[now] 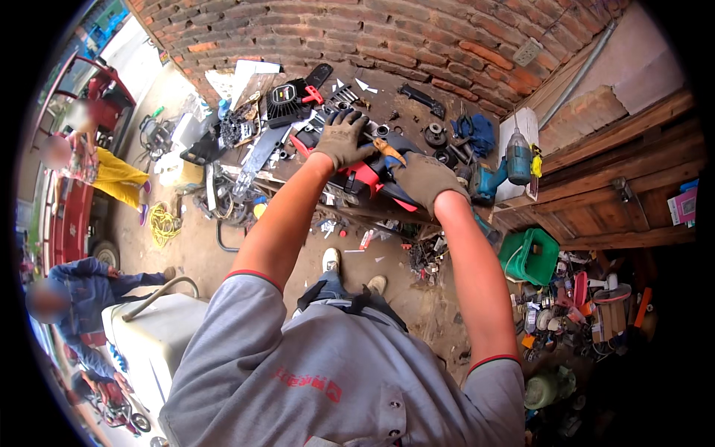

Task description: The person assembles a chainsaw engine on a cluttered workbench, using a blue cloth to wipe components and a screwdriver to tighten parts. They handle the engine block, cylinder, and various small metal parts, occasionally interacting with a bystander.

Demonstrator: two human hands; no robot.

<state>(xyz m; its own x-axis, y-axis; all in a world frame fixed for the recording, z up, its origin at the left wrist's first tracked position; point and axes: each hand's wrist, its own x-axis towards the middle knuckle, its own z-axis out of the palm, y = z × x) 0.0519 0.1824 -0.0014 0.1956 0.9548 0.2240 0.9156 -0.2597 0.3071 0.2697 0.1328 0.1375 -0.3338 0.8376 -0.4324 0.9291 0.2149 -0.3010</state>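
Both my hands wear brown work gloves with dark fingertips. A red and black power tool [363,177] lies at the near edge of the cluttered workbench [261,170], partly covered by my hands. My left hand [344,139] is closed over its left part. My right hand [430,181] is on its right side, closed around the near end of a tool with an orange handle [389,152]. This tool's thin front end points toward my left hand; its exact kind is hard to tell. Small dark parts lie around both hands.
Behind the bench rises a brick wall [417,45]. A black machine with a red lever [284,103] lies on the far left of the bench; a blue drill [518,160] stands at right. A green bucket [530,257] sits on the floor. People and a red vehicle are at left.
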